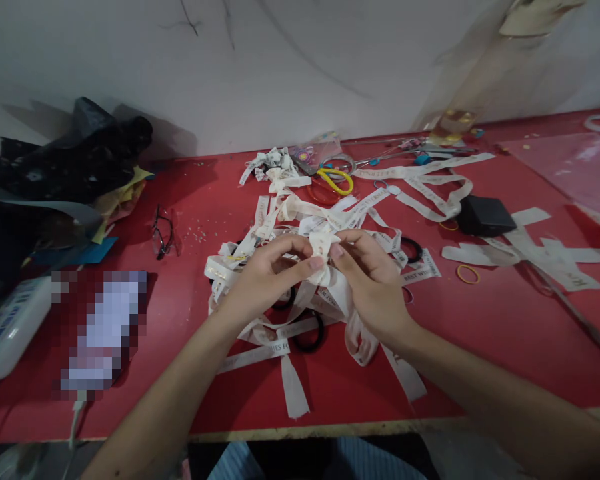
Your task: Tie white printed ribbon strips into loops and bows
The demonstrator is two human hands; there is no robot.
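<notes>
Between my two hands is a cream printed ribbon [322,245], gathered into folds like a bow. My left hand [280,263] pinches its left side between thumb and fingers. On the other side my right hand [373,277] grips it with thumb and forefinger. Under both hands lies a tangled heap of white ribbon strips [325,303] with dark lettering. Black hair ties [311,333] show among the strips. One loose ribbon end [294,390] points toward the table's front edge. My palms hide part of the heap.
Behind the heap lie yellow-handled scissors [336,180] and a small ribbon pile [275,163]. A black block [486,215] rests on ribbon at right. Eyeglasses [163,233], a plugged-in phone [103,333] and a white device [17,327] are at left on the red table [180,373].
</notes>
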